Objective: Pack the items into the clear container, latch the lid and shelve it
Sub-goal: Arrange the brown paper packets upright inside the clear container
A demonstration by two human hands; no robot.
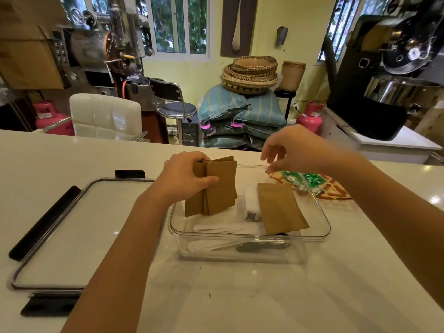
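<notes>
head view:
left hand (185, 179): I pinch a stack of brown pouches (213, 188) upright over the clear container (323, 228), left end.
right hand (293, 150): fingers loosely curled, empty, above the far rim near the colourful packet (312, 186).
lid (79, 231): off, lying to the left, well apart.
risk: the stack may fan out and catch the rim, or slide onto the single pouch (281, 207) inside and stop the lid seating.
</notes>
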